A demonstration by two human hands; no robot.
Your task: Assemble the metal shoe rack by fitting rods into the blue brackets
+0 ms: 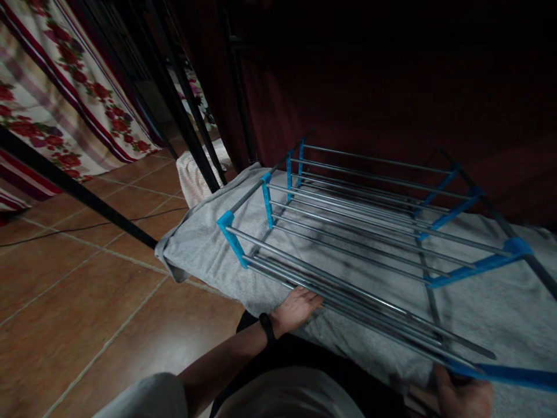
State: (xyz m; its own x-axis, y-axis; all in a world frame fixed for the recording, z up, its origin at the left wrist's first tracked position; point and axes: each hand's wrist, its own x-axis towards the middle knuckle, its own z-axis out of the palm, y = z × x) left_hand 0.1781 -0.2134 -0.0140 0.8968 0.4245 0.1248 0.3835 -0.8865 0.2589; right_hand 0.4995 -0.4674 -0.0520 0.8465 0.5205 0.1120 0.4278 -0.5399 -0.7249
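Observation:
A shoe rack (pixel 348 217) of grey metal tubes and blue plastic side brackets lies on a grey cloth in front of me. My left hand (pixel 298 309), a dark band on its wrist, grips the near bundle of tubes, its fingertips partly hidden by them. At the lower right, my right hand (pixel 463 395) is closed around the near corner, where tubes meet a blue bracket (pixel 522 374). One front tube (pixel 483 349) ends free, apart from that bracket. The near left bracket (pixel 232 241) holds the other ends of the front tubes.
The grey cloth (pixel 204 255) covers a raised surface, with black metal posts (pixel 191 128) at its left. A dark red panel (pixel 348 110) stands close behind the rack. Left are a tiled floor (pixel 100 307), a thin cable (pixel 104 224) and a flowered curtain (pixel 78 87).

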